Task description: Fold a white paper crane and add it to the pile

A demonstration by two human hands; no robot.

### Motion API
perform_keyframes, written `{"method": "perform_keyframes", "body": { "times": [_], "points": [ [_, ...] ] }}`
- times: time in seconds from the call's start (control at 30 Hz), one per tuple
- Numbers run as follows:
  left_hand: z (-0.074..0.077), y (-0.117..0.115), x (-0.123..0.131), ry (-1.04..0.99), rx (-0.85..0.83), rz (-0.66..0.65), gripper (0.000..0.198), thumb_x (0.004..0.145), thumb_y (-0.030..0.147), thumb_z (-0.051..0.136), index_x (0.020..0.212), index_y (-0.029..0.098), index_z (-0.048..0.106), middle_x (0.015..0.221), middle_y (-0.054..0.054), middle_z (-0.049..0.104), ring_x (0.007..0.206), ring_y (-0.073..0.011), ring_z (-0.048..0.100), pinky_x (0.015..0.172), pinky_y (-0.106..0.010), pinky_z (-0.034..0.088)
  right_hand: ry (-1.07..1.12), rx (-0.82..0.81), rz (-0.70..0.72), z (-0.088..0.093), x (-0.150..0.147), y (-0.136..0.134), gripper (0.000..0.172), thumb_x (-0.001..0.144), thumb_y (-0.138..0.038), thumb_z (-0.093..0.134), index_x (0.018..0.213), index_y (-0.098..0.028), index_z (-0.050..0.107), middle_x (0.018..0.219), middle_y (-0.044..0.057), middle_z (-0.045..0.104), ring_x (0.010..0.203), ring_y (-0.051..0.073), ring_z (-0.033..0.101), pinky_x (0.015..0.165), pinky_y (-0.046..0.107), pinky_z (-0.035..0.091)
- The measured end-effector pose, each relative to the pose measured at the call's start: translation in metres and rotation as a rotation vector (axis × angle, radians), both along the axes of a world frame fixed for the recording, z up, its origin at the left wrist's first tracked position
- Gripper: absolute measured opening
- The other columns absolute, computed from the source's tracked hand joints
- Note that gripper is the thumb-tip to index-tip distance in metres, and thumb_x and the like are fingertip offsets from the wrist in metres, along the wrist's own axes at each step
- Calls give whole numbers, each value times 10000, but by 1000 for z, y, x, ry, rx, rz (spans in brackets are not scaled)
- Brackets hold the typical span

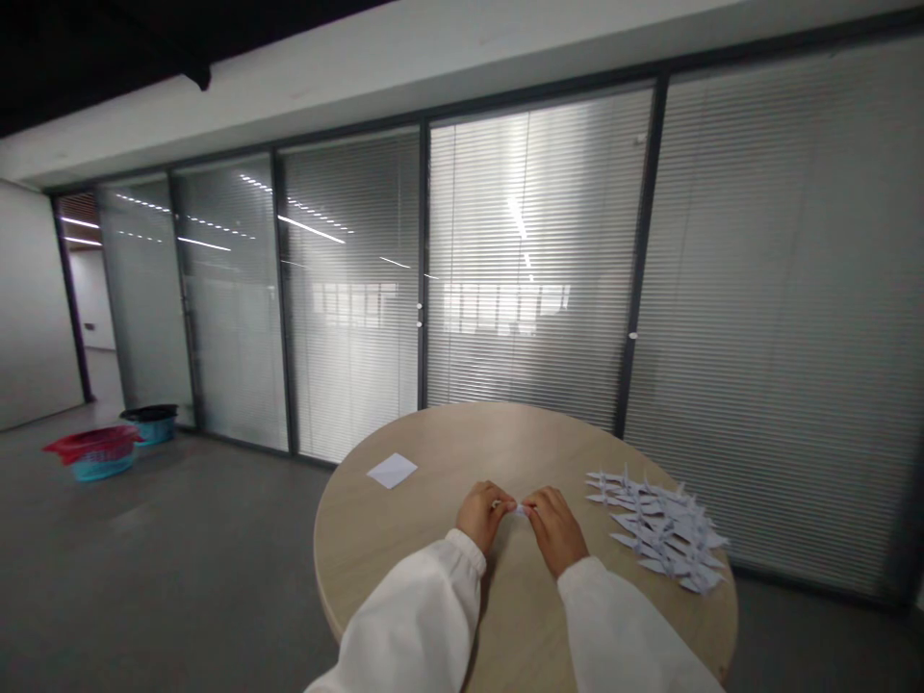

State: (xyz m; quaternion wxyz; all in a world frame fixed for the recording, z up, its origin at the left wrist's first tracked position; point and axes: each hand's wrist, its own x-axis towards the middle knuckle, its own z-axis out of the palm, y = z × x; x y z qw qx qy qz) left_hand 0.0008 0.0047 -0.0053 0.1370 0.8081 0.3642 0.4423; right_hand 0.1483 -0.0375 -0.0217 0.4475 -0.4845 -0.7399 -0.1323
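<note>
Between my two hands, over the middle of the table, is a small piece of folded white paper (520,509), mostly covered by the fingers. My left hand (482,515) pinches its left side between thumb and fingers. From the other side, my right hand (555,529) grips it with the fingertips. Several white folded paper cranes (660,529) lie close together to the right of my right hand. To the left of my left hand, a square white paper sheet (393,471) lies flat, apart from both hands.
The round wooden table (404,568) has its curved edge on both sides of my arms. Behind it stands a glass partition with blinds (534,250). On the floor at the left are a bin with a red liner (97,450) and one with a black liner (153,423).
</note>
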Motion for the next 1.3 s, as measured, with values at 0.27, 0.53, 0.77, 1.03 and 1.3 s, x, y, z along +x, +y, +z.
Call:
{"method": "perform_keyframes", "body": {
  "times": [0.27, 0.53, 0.77, 1.03, 1.3],
  "points": [
    [-1, 1, 0, 10, 20, -30, 172, 720, 287, 502, 680, 170, 623, 721, -44, 564, 762, -151, 497, 701, -267, 379, 27, -7, 37, -2, 2, 2, 144, 833, -273, 386, 801, -203, 508, 781, 30, 503, 776, 169, 452, 696, 307, 381],
    [-3, -2, 1, 49, 31, -88, 155, 740, 254, 474, 706, 174, 602, 754, -42, 550, 802, -155, 480, 727, -266, 374, -14, 2, 26, 1, 0, -2, 182, 837, -248, 345, 738, -198, 489, 738, 20, 486, 750, 161, 447, 682, 288, 365],
    [1, -11, 1, 74, 74, -139, 152, 758, 196, 419, 731, 160, 564, 777, -51, 526, 811, -156, 464, 729, -265, 368, -47, 3, 36, 5, -1, -4, 178, 817, -208, 339, 697, -195, 469, 717, 24, 473, 725, 166, 436, 665, 289, 351],
    [6, -14, 1, 89, 108, -148, 162, 765, 195, 408, 715, 158, 558, 778, -58, 531, 814, -156, 463, 726, -260, 365, -41, -22, 25, 7, -1, -5, 196, 828, -239, 344, 706, -192, 490, 728, 25, 484, 746, 167, 443, 679, 289, 348],
    [3, -2, 1, -83, -30, -51, 167, 713, 291, 509, 687, 178, 630, 756, -55, 568, 793, -169, 499, 707, -281, 396, 102, 29, -8, 0, 4, 3, 193, 815, -338, 414, 737, -206, 531, 730, 18, 521, 730, 159, 475, 677, 285, 372]
  ]
}}
